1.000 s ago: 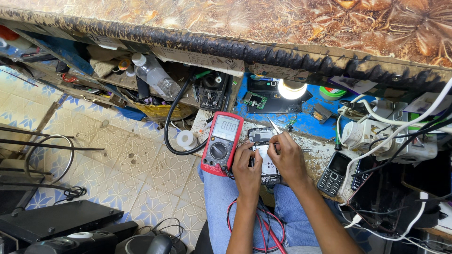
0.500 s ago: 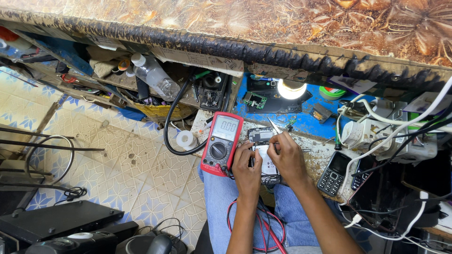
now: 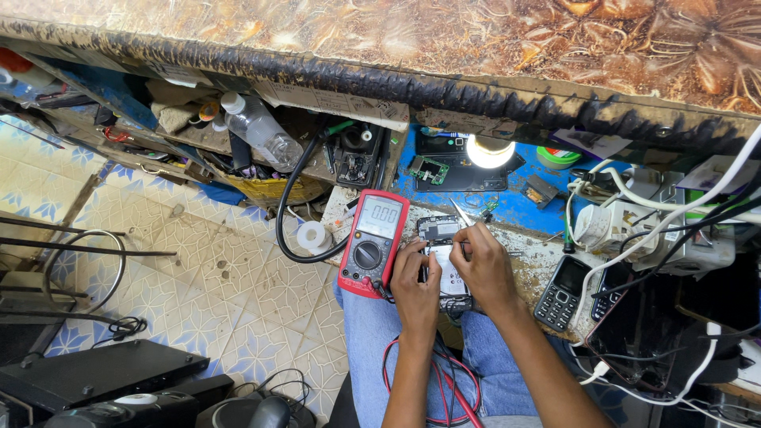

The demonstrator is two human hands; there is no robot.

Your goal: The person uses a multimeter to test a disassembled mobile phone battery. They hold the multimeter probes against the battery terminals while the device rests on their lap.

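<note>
Nothing is moving much against the earlier frames: both hands are staying over the same opened phone, fingers only slightly reset.

Fingers of the right hand are pinching a thin metal tool, likely tweezers, its tip slanting up and away over the phone. Fingers of the left hand are curling narrow around the near left edge of the opened mobile phone, steadying it; whether they are also gripping a probe I cannot tell.

Phone is lying back-open on the worn counter, directly in front of the person, between both hands.

Just left of the phone, touching the left hand's side, a red digital multimeter is lying face up, display lit. Red test leads are looping down over the blue jeans.

Right of the hands, a dark keypad phone is resting on the counter. Beyond the work, a glowing bulb is shining over a blue mat. Further left, a clear plastic bottle is lying on the shelf.
</note>
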